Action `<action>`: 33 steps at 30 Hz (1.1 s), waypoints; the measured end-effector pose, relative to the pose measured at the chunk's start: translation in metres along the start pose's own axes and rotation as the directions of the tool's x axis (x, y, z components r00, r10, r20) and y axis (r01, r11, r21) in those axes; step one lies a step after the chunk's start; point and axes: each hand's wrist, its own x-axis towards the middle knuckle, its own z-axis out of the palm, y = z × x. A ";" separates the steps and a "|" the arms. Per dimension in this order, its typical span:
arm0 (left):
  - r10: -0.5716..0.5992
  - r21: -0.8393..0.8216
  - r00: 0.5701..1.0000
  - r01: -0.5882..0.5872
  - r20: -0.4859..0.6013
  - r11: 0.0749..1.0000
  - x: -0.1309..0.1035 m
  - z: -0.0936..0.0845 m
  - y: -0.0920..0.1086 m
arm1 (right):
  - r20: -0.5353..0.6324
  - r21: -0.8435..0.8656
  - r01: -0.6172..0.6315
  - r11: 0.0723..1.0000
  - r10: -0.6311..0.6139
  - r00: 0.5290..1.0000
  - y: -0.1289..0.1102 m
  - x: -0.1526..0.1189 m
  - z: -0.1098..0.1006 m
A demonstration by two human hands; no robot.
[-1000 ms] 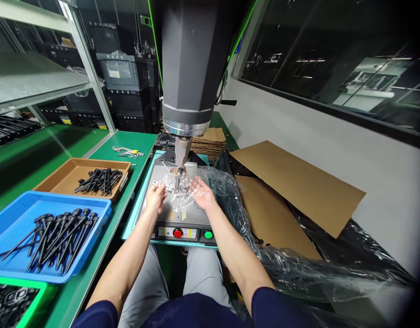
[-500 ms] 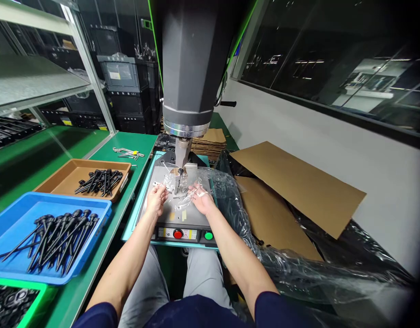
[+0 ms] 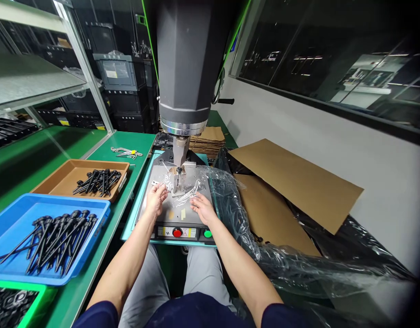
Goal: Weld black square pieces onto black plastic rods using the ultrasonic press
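Note:
A large dark machine head (image 3: 184,68) hangs over a grey metal plate (image 3: 162,214). Under its tip a small metal fixture stands with a black part (image 3: 179,170) in it. My left hand (image 3: 156,198) is left of the fixture, its fingers closed in a pinch on clear plastic film. My right hand (image 3: 203,207) is right of the fixture, palm partly up, fingers apart and holding nothing. Between the hands, clear crinkled film (image 3: 189,196) lies over the plate near the fixture.
Left on the green bench are a brown tray (image 3: 66,175) and a blue tray (image 3: 8,218) of black parts, and pliers (image 3: 123,151). A red button (image 3: 177,233) and green button (image 3: 207,233) face me. Cardboard (image 3: 299,182) and plastic sheeting (image 3: 237,214) lie right.
My right hand has moved slightly away from the fixture, down and to the right, off the film. My left hand stays almost where it was. The view has shifted a little.

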 end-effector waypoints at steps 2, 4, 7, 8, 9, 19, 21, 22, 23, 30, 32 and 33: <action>0.030 0.002 1.000 -0.030 -0.001 1.000 0.003 0.002 0.001 | 0.003 -0.001 0.042 0.999 -0.042 0.999 -0.006 0.001 0.004; 0.059 0.003 0.998 -0.059 0.000 0.998 0.007 0.005 0.004 | 0.002 0.006 0.064 0.998 -0.064 0.998 -0.012 0.004 0.010; 0.082 0.021 0.997 -0.082 -0.009 0.996 0.013 0.009 0.009 | 0.011 0.011 0.077 0.997 -0.077 0.997 -0.016 0.009 0.017; 0.087 0.030 0.996 -0.086 -0.016 0.996 0.014 0.010 0.011 | 0.009 0.010 0.078 0.997 -0.078 0.997 -0.016 0.010 0.019; 0.092 0.036 0.996 -0.091 -0.021 0.995 0.015 0.011 0.013 | 0.005 0.007 0.082 0.997 -0.082 0.997 -0.016 0.011 0.020; 0.101 0.059 0.995 -0.099 -0.022 0.993 0.019 0.010 0.019 | 0.017 0.016 0.096 0.995 -0.096 0.995 -0.015 0.011 0.019; 0.079 0.049 0.997 -0.078 -0.020 0.996 0.018 0.008 0.018 | 0.022 -0.004 0.074 0.997 -0.074 0.997 -0.013 0.010 0.016; 0.070 0.046 0.997 -0.069 -0.018 0.997 0.018 0.008 0.017 | 0.020 -0.016 0.067 0.998 -0.067 0.998 -0.012 0.009 0.014; 0.064 0.046 0.998 -0.063 -0.016 0.997 0.018 0.007 0.016 | 0.016 -0.028 0.062 0.998 -0.061 0.998 -0.011 0.008 0.012; 0.048 0.061 0.999 -0.048 0.014 0.997 0.018 0.002 0.011 | 0.016 -0.064 0.037 0.997 -0.036 0.999 -0.006 0.003 0.006; 0.059 0.072 0.998 -0.060 0.025 0.996 0.017 0.001 0.011 | 0.003 -0.087 0.027 0.996 -0.027 1.000 -0.003 0.001 0.005; 0.065 0.081 0.997 -0.067 0.030 0.994 0.016 0.001 0.012 | -0.011 -0.113 0.019 0.993 -0.020 1.000 -0.001 0.000 0.004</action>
